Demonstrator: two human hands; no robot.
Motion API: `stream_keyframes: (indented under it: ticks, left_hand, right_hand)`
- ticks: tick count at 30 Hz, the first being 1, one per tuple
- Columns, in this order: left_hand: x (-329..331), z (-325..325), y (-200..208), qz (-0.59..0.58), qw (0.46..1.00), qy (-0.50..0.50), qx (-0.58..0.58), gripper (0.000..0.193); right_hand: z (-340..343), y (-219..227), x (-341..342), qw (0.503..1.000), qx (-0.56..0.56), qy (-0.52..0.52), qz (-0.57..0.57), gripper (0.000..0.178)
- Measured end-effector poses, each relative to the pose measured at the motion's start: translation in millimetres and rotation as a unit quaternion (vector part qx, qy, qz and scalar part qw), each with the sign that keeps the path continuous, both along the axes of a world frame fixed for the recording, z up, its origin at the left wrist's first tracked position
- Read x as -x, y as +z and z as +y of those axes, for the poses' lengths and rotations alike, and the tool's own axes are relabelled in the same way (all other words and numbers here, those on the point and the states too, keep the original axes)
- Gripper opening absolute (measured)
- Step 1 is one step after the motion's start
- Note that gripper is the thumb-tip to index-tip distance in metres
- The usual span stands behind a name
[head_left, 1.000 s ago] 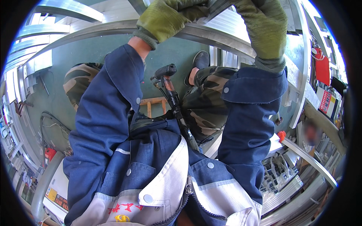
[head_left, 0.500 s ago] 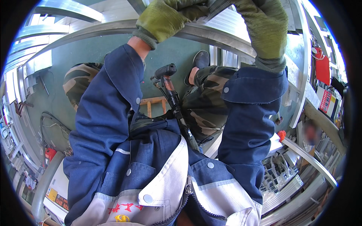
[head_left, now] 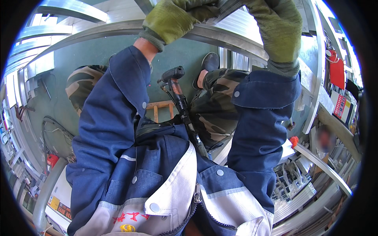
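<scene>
Both my hands wear olive-green work gloves with grey knit cuffs and reach to the top edge of the view. My left hand (head_left: 171, 21) is closed, its fingers curled against a ridged metal bar (head_left: 227, 11) that runs up between the hands. On the bar's other side, my right hand (head_left: 277, 33) bends over toward it; its fingertips are cut off by the edge of the view. Below the hands a long curved metal rail (head_left: 114, 28) crosses in front of me. A black tool (head_left: 179, 94) with a copper-coloured section and a knobbed head lies between my legs, touched by neither hand.
More metal profiles (head_left: 75, 11) stand at the far left. A red tag-like piece (head_left: 336, 70) hangs at the right. Stacked profiles (head_left: 299, 200) lie at the lower right. A small wooden frame (head_left: 160, 108) and black cables (head_left: 53, 126) are on the green floor (head_left: 94, 51).
My right hand has shifted very slightly to the right. My left hand, the bar and the tool have stayed in place.
</scene>
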State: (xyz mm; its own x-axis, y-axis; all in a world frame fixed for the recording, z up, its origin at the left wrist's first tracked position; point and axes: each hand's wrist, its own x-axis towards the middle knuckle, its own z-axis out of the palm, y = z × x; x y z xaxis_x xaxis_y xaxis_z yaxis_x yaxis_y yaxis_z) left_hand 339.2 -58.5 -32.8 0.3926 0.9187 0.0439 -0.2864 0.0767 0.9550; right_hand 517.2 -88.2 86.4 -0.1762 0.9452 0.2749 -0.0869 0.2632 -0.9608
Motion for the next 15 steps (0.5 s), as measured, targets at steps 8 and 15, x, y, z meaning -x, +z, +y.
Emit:
stream_keyframes:
  ticks: [8, 15]
  left_hand:
    - [2.7, 2.4, -6.2, -0.036, 0.999, -0.021, 0.011, 0.043]
    - [1.4, 2.1, -5.1, -0.052, 0.998, -0.022, 0.040, 0.044]
  right_hand:
    - [-1.3, 1.9, 2.4, 1.000, 0.017, -0.004, 0.002, 0.047]
    - [-0.2, -1.4, 1.7, 1.000, 0.004, 0.002, 0.009, 0.046]
